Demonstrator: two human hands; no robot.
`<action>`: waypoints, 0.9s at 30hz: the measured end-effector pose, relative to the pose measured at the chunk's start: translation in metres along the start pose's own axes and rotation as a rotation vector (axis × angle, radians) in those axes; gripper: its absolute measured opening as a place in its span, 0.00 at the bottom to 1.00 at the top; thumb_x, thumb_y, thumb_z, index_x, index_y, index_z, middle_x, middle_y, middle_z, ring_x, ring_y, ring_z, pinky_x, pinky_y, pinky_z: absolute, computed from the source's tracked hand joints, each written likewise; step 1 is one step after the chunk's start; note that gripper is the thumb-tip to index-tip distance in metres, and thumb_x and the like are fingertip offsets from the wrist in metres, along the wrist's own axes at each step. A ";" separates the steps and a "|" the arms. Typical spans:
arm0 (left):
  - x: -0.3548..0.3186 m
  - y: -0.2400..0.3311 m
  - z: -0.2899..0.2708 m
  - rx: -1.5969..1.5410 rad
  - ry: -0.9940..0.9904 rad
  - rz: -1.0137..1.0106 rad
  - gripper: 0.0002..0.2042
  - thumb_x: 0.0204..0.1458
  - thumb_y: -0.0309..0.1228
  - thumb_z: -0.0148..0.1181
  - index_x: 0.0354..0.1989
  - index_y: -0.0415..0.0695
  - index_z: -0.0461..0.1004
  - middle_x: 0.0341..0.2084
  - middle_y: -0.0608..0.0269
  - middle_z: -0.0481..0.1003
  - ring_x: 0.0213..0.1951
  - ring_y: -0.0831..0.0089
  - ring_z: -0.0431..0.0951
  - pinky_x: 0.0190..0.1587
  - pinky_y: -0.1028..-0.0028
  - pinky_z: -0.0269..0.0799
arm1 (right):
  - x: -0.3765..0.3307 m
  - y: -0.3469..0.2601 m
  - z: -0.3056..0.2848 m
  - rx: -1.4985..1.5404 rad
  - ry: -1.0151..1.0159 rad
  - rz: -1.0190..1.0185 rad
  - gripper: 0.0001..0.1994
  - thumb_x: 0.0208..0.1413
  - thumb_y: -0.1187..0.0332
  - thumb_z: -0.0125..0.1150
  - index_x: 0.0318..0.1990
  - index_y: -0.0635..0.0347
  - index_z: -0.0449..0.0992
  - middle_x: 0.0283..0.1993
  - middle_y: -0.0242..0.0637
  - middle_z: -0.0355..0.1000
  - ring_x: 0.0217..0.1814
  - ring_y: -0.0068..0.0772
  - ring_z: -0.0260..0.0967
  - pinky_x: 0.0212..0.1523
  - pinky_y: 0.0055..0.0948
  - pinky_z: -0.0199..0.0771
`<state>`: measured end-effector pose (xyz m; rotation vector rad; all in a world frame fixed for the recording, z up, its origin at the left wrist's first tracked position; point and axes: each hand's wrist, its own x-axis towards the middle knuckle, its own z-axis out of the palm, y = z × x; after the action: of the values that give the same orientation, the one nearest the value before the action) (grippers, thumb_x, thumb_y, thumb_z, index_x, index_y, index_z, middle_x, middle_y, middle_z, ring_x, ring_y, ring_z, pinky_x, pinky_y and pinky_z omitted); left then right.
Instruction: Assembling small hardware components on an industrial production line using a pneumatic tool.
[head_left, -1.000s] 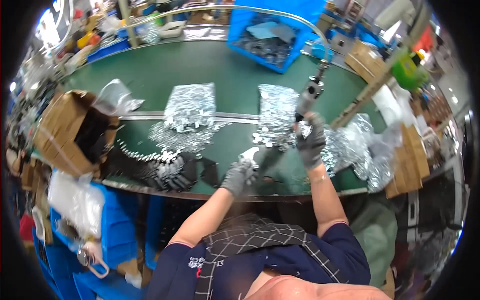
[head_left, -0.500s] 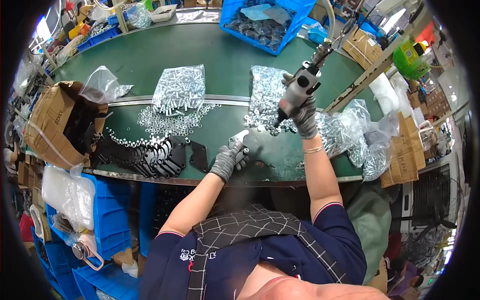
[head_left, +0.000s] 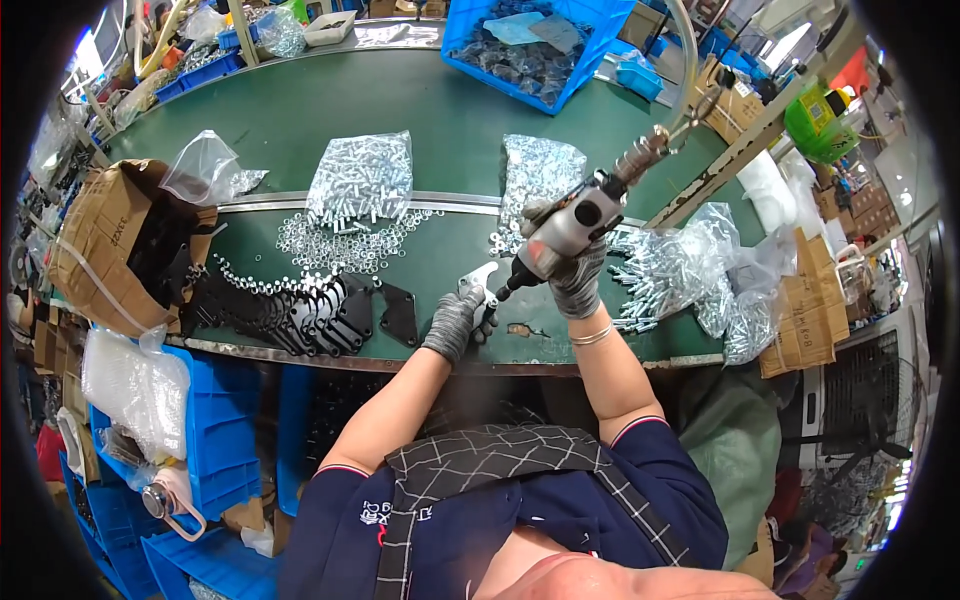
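My left hand (head_left: 455, 325), in a grey glove, pinches a small silvery metal bracket (head_left: 482, 277) above the near edge of the bench. In my gloved right hand (head_left: 577, 283) is a grey pistol-shaped air driver (head_left: 572, 225), its hose running up to the right. The driver's dark tip points down-left and meets or nearly meets the bracket at my left fingers; the exact contact is too small to tell. Left of my left hand lie a single black plate (head_left: 398, 315) and a row of overlapping black plates (head_left: 325, 318).
Loose nuts (head_left: 340, 245) spill below a bag of metal sleeves (head_left: 362, 180). Another bag of small metal parts (head_left: 545, 165) lies behind the driver. Bolts (head_left: 640, 290) spread at right. A cardboard box (head_left: 105, 250) stands left; a blue bin (head_left: 555, 100) sits at the back.
My right hand has brought the driver down and left, so its tip is now at the bracket. My left hand has stayed nearly in place, holding the bracket.
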<state>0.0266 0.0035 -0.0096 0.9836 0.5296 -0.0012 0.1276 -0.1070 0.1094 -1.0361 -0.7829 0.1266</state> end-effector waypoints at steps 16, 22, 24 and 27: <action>0.005 -0.006 0.000 -0.035 0.076 -0.022 0.13 0.57 0.40 0.49 0.30 0.43 0.70 0.14 0.60 0.71 0.09 0.76 0.65 0.10 0.79 0.57 | -0.024 0.032 0.001 -0.003 -0.063 0.000 0.27 0.40 0.82 0.63 0.50 0.56 0.63 0.42 0.34 0.69 0.42 0.25 0.67 0.43 0.26 0.72; -0.013 0.007 0.008 -0.097 0.057 0.042 0.11 0.55 0.38 0.52 0.33 0.43 0.70 0.18 0.62 0.72 0.12 0.78 0.67 0.11 0.81 0.58 | -0.019 0.015 0.005 0.065 0.007 0.152 0.27 0.40 0.82 0.64 0.51 0.56 0.63 0.43 0.35 0.69 0.42 0.25 0.68 0.42 0.24 0.71; -0.035 0.019 0.003 -0.180 0.102 -0.009 0.11 0.55 0.38 0.53 0.36 0.43 0.70 0.21 0.64 0.72 0.14 0.79 0.68 0.12 0.82 0.59 | -0.009 0.004 -0.008 0.449 0.026 0.274 0.26 0.42 0.82 0.63 0.51 0.56 0.63 0.43 0.35 0.69 0.40 0.25 0.68 0.41 0.25 0.72; -0.088 0.049 -0.064 0.252 -0.269 0.032 0.12 0.54 0.37 0.53 0.36 0.40 0.69 0.22 0.70 0.70 0.15 0.85 0.62 0.14 0.84 0.55 | 0.014 -0.002 -0.043 0.083 0.057 0.231 0.24 0.43 0.79 0.64 0.49 0.57 0.63 0.39 0.34 0.70 0.38 0.26 0.68 0.39 0.26 0.73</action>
<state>-0.0656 0.0609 0.0385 1.2159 0.2697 -0.1732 0.1649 -0.1330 0.1062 -1.0447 -0.5994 0.3233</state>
